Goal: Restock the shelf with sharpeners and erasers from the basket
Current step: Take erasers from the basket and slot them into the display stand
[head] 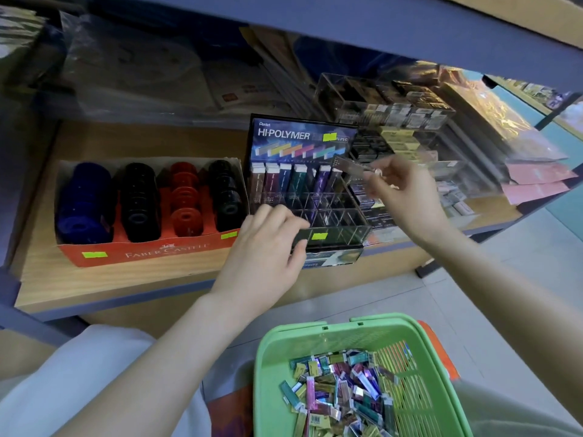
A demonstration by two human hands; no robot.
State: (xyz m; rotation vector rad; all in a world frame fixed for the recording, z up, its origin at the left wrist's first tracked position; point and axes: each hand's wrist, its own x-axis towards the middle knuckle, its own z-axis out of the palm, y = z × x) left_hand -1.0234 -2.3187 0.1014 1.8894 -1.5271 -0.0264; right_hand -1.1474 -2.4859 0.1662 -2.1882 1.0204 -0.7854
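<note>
A black Hi-Polymer eraser display (303, 137) stands on the wooden shelf (126, 279), with a back row of coloured erasers (293, 181) and bare clear compartments in front. My left hand (268, 250) rests on the display's front left corner, fingers curled over its clear edge. My right hand (407, 197) hovers above the display's right side and pinches a slim wrapped eraser (350, 167). A green basket (315, 345) below holds several loose erasers (340, 392).
An orange Faber-Castell box (142, 252) with rows of blue, black and red sharpeners sits left of the display. Clear acrylic bins of boxed erasers (394, 121) stand to the right. An upper shelf edge (378, 26) overhangs. Pink packets (536, 181) lie far right.
</note>
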